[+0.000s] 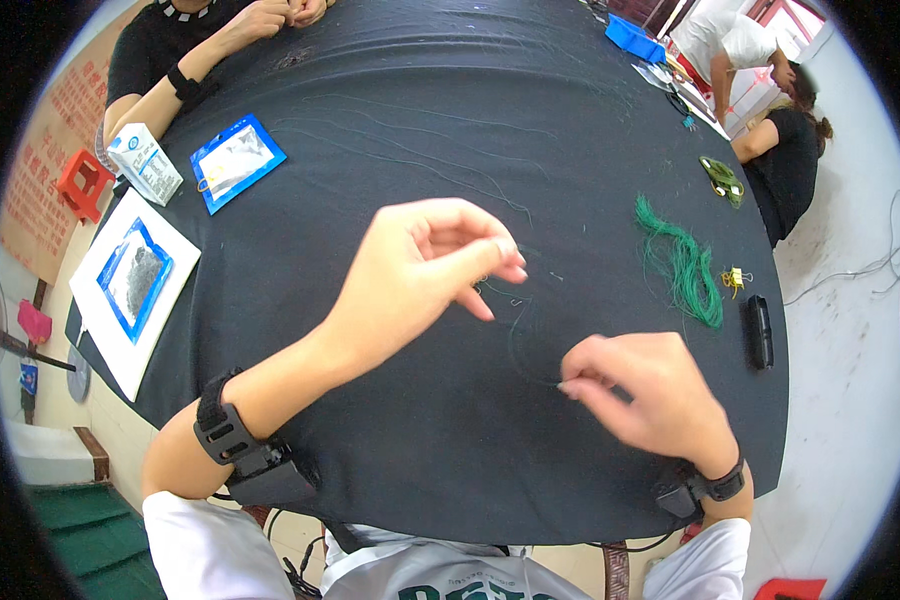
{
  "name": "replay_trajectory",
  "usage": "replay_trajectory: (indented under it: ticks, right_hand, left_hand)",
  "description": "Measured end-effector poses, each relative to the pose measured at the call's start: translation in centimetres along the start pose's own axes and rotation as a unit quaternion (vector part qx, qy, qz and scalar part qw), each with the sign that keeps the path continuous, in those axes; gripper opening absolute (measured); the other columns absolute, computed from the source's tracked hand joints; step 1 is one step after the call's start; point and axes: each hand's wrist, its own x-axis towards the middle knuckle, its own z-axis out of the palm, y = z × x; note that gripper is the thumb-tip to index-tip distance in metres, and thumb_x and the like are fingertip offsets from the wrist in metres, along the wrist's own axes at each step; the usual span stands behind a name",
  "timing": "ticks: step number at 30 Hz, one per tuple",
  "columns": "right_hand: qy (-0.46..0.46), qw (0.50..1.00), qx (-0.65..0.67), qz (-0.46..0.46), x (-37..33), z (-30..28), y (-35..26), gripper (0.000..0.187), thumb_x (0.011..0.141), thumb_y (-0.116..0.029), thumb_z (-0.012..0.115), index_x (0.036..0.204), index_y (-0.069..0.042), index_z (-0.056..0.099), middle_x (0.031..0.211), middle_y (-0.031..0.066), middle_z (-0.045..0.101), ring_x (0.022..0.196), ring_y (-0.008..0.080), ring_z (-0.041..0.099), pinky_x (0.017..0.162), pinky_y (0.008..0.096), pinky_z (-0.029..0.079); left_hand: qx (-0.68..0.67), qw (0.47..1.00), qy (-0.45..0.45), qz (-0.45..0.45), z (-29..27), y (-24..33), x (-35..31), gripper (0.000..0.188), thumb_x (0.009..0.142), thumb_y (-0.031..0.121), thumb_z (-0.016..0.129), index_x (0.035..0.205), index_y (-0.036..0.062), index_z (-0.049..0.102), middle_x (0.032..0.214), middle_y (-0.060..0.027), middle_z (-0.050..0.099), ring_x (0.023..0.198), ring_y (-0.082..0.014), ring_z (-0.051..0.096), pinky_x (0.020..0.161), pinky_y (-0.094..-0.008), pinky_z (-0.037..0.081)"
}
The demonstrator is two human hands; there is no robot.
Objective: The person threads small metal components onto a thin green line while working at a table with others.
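Observation:
Above the middle of the black-covered table, my left hand point(425, 275) has its thumb and fingers curled together at the tips. A thin green thread point(515, 345) shows just below those fingertips and loops down to my right hand point(650, 390). There, the thumb and forefinger are pinched on the thread's end. A tiny bent metal piece, perhaps a hook point(516, 302), lies beside the thread near my left fingertips. To the right of both hands is a loose bundle of green thread point(685, 265). Several long single strands point(410, 130) stretch across the cloth beyond my left hand.
At left are a white board point(180, 250) with a blue-edged packet, another blue packet point(255, 145) and a carton point(145, 165). At right lie a yellow binder clip point(737, 280), a black case point(760, 332) and an olive cord bundle point(720, 180). Other people sit around the table.

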Motion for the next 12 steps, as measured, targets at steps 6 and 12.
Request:
replay_trajectory:
  ticks: [6, 12]
  right_hand:
    - [0.091, 0.989, -0.064, -0.097, 0.8, 2.9, 0.7, 0.014, 0.077, -0.008, 0.067, 0.087, -0.005, 0.058, 0.068, 0.0068, 0.060, 0.057, 0.0232, 0.061, 0.049, 0.0334, 0.047]
    - [0.167, 0.985, -0.032, -0.036, 0.6, 3.6, 1.5, 0.016, 0.076, -0.005, 0.069, 0.089, -0.005, 0.060, 0.074, 0.0087, 0.065, 0.063, 0.0234, 0.065, 0.051, 0.0305, 0.049]
  left_hand:
    - [-0.038, 0.989, -0.079, -0.117, 1.5, -0.6, -0.8, 0.012, 0.089, 0.010, 0.060, 0.094, -0.0008, 0.063, 0.093, -0.0115, 0.066, 0.088, -0.0183, 0.066, 0.057, -0.0282, 0.057]
    - [-0.048, 0.981, -0.093, -0.163, 1.9, -0.8, -1.1, 0.015, 0.089, 0.012, 0.062, 0.095, -0.0016, 0.063, 0.094, -0.0124, 0.066, 0.089, -0.0188, 0.066, 0.055, -0.0290, 0.058]
